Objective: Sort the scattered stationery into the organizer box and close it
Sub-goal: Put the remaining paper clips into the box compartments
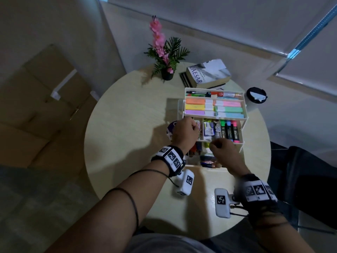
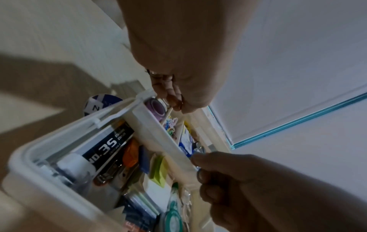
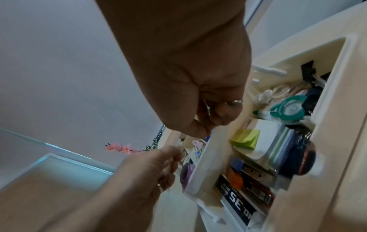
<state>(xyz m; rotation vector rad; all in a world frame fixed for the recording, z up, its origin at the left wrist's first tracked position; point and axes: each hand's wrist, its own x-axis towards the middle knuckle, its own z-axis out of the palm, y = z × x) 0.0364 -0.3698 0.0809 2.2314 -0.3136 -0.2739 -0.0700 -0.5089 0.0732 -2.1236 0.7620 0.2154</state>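
Note:
A white tiered organizer box (image 1: pixel 209 166) stands open on the round table, its top tray (image 1: pixel 215 88) holding pastel markers. The middle tray (image 1: pixel 241 132) holds highlighters (image 1: pixel 228 131), clips and small items. My left hand (image 1: pixel 184 132) is curled over that tray's left end, its fingertips (image 2: pixel 175 103) pinching the far edge beside a purple tape roll (image 2: pixel 157 106). My right hand (image 1: pixel 224 152) grips the tray's front wall (image 2: pixel 158 141), thumb above and fingers below. The base (image 2: pixel 29 157) holds a staples box (image 2: pixel 107 147), sticky notes and batteries. A round tape roll (image 1: pixel 170 127) lies on the table left of the box.
Behind the box are a potted flower (image 1: pixel 166 57) and stacked books (image 1: pixel 207 73). A black round object (image 1: pixel 256 94) sits at the table's right edge. Bare tabletop (image 1: pixel 127 125) spreads to the left. Cardboard boxes (image 1: pixel 36 88) stand on the floor at left.

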